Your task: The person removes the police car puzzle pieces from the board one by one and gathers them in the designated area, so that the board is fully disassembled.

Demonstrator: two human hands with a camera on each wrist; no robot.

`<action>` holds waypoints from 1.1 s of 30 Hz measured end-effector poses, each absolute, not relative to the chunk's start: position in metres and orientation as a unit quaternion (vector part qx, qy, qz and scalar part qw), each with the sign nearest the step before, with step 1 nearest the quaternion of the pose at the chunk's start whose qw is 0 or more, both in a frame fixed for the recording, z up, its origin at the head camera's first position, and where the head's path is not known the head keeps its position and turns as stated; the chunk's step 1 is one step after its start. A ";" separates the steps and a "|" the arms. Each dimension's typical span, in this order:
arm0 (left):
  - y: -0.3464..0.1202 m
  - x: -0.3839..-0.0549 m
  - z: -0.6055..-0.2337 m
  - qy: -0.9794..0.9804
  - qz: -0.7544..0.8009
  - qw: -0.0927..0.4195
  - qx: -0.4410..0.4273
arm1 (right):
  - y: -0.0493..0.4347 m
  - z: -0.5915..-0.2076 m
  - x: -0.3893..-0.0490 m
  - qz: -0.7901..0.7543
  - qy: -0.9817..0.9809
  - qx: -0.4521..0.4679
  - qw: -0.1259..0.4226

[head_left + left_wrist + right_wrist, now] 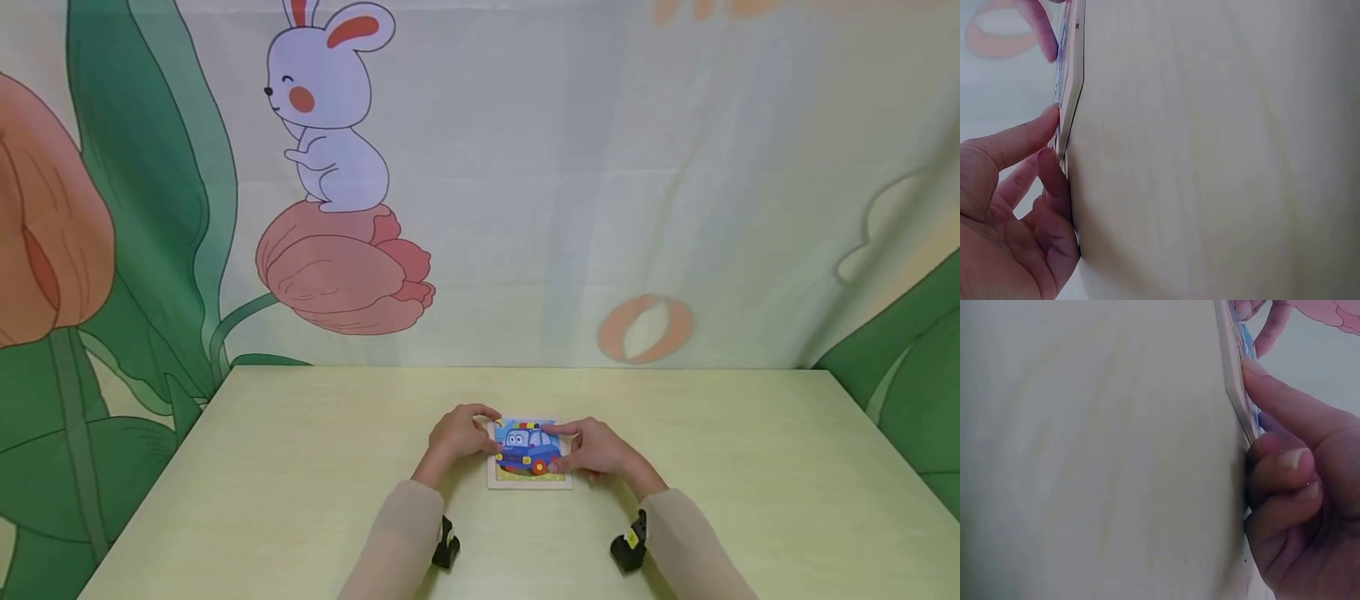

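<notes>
Backed by a pale cloth (517, 208) printed with a white rabbit (341, 167), to the far left. Set midway on the light wooden table (300, 500), seemingly flat: square car puzzle (525, 457). Gripped at its left edge by the left hand (459, 433), thumb on top, with lower fingers curled close to the table; held at the right by the right hand (602, 448), thumb and index finger over its face. Probably being steadied. To do so well, rest both thumbs lightly, press straight down rather than sideways, and avoid tipping the near edge.
</notes>
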State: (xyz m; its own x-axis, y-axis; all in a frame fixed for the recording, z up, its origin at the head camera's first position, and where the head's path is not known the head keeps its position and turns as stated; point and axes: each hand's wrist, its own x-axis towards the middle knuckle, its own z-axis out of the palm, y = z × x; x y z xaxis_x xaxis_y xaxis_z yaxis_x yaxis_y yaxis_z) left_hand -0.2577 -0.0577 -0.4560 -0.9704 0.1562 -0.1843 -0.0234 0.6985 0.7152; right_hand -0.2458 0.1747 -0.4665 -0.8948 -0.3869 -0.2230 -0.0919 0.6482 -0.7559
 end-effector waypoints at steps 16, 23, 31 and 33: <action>-0.055 -0.254 -0.457 0.908 0.405 0.104 0.020 | 0.172 -0.456 -0.248 -0.366 0.886 -0.170 0.229; -0.053 -0.256 -0.458 0.905 0.414 0.092 0.024 | 0.170 -0.455 -0.248 -0.356 0.893 -0.154 0.228; -0.053 -0.258 -0.461 0.901 0.427 0.081 0.012 | 0.170 -0.454 -0.248 -0.355 0.892 -0.168 0.225; -0.053 -0.259 -0.461 0.899 0.431 0.080 0.011 | 0.170 -0.454 -0.248 -0.356 0.891 -0.168 0.226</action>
